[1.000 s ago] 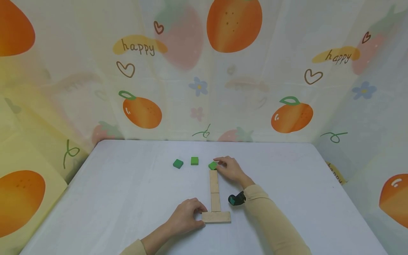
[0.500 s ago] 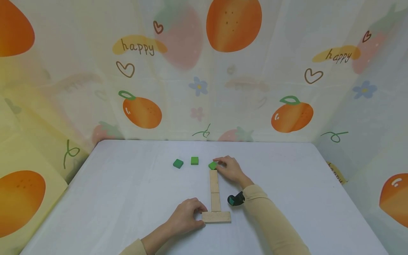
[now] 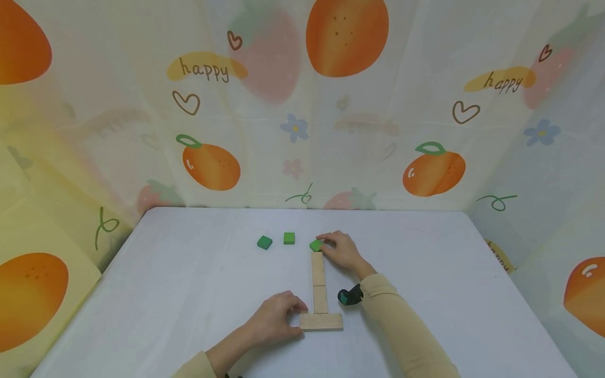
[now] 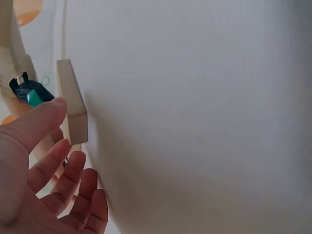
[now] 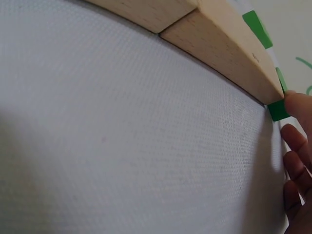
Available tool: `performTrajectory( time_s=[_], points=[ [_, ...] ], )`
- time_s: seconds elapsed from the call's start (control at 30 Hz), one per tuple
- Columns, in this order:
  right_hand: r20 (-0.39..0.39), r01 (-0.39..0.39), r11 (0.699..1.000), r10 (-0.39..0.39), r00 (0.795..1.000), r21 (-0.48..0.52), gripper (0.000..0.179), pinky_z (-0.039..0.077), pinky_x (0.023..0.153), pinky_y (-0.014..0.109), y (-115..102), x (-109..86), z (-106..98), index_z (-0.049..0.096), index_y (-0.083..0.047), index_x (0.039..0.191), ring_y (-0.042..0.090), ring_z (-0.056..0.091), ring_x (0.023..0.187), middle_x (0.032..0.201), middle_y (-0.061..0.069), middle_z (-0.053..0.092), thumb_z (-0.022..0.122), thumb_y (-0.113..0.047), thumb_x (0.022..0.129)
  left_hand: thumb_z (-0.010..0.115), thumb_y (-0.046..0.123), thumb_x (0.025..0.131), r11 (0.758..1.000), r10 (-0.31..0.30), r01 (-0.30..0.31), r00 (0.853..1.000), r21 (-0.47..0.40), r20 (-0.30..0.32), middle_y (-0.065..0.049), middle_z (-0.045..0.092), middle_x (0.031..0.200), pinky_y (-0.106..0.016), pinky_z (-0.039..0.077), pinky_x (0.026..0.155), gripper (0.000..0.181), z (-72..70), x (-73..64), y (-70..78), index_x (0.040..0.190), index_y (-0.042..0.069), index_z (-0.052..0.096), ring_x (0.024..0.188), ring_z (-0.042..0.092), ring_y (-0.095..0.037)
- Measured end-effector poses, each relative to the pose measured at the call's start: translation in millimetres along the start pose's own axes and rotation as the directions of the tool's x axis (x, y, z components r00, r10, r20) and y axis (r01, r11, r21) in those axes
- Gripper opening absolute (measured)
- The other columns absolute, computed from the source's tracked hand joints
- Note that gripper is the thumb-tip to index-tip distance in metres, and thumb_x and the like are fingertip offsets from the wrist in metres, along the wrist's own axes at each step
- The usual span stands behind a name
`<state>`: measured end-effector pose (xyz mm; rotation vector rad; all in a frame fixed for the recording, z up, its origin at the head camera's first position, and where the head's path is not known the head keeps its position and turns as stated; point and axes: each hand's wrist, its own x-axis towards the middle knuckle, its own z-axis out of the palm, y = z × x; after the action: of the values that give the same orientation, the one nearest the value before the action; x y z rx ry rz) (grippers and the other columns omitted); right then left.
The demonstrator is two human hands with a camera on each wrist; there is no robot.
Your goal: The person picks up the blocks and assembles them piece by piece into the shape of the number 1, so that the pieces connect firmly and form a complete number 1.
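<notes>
Light wooden blocks form an upside-down T on the white table: a crosswise block (image 3: pixel 321 322) at the near end, with two blocks in line behind it, the nearer one (image 3: pixel 320 299) and the farther one (image 3: pixel 318 269). My left hand (image 3: pixel 276 320) holds the left end of the crosswise block between thumb and index finger; the other fingers hang loosely curved in the left wrist view. At the far end of the line, my right hand (image 3: pixel 341 252) pinches a small green block (image 3: pixel 315 245). This green block (image 5: pixel 278 111) sits right at the wooden end in the right wrist view.
Left of the held green block lie a bright green block (image 3: pixel 289 238) and a darker green block (image 3: pixel 264 242). A dark wrist camera (image 3: pixel 350 295) hangs beside the right sleeve, near the wooden line. A printed curtain (image 3: pixel 293 157) stands behind the table.
My left hand has risen very slightly at the knuckles, its fingertips staying at the block's end. My right hand and the blocks hold their places.
</notes>
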<state>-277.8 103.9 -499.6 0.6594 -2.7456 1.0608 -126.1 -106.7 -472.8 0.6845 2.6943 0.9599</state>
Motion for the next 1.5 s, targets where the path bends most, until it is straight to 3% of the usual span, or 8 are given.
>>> performTrajectory(
  time_s=[0.13,0.37,0.83,1.23,1.5],
  points=[
    [0.018,-0.047,0.998,0.048,0.999,-0.030,0.026,0.040,0.084,0.042,-2.7,0.6,-0.5,0.067,-0.012,0.109,0.024,0.055,0.090,0.093,0.006,0.063,0.064,-0.014,0.084,0.081,0.024,0.064,1.000,0.015,-0.015,1.000,0.019,0.001,0.011,0.057,0.087,-0.022,0.045,0.071,0.036,-6.4,1.5,0.3,0.097,0.018,0.067,0.081,0.052,-0.005],
    [0.022,-0.060,0.998,0.061,0.998,-0.030,0.026,0.039,0.085,0.043,-2.3,-0.3,-0.5,0.067,-0.013,0.110,0.023,0.055,0.092,0.095,0.005,0.063,0.064,-0.017,0.084,0.080,0.024,0.067,0.999,-0.004,0.004,1.000,0.040,-0.008,0.006,0.061,0.090,-0.024,0.046,0.070,0.033,-23.1,9.4,4.4,0.096,0.015,0.068,0.086,0.056,-0.013],
    [0.039,-0.081,0.996,0.082,0.996,-0.033,0.027,0.038,0.086,0.042,-2.1,0.3,-0.6,0.067,-0.014,0.111,0.023,0.053,0.093,0.097,0.005,0.063,0.063,-0.019,0.085,0.076,0.022,0.073,0.999,-0.026,0.031,0.985,0.027,-0.169,-0.002,0.065,0.099,-0.032,0.047,0.073,0.031,-50.9,32.7,-1.8,0.100,0.012,0.066,0.091,0.059,-0.021],
    [0.029,-0.064,0.998,0.065,0.997,-0.027,0.027,0.039,0.086,0.042,0.1,-0.1,0.8,0.067,-0.014,0.110,0.023,0.054,0.093,0.097,0.005,0.063,0.064,-0.019,0.084,0.078,0.021,0.071,0.995,-0.088,0.101,0.938,0.020,-0.336,0.000,0.066,0.100,-0.032,0.049,0.072,0.032,-55.6,54.4,-11.8,0.100,0.012,0.068,0.091,0.060,-0.019],
    [0.032,-0.075,0.997,0.076,0.997,-0.026,0.026,0.039,0.087,0.042,-0.7,0.0,1.0,0.067,-0.014,0.110,0.024,0.054,0.095,0.098,0.005,0.063,0.064,-0.018,0.084,0.077,0.024,0.072,0.982,-0.182,0.185,0.905,-0.028,-0.384,-0.004,0.063,0.109,-0.037,0.048,0.075,0.037,-56.4,66.6,-19.5,0.106,0.013,0.067,0.097,0.059,-0.024]
  ],
)
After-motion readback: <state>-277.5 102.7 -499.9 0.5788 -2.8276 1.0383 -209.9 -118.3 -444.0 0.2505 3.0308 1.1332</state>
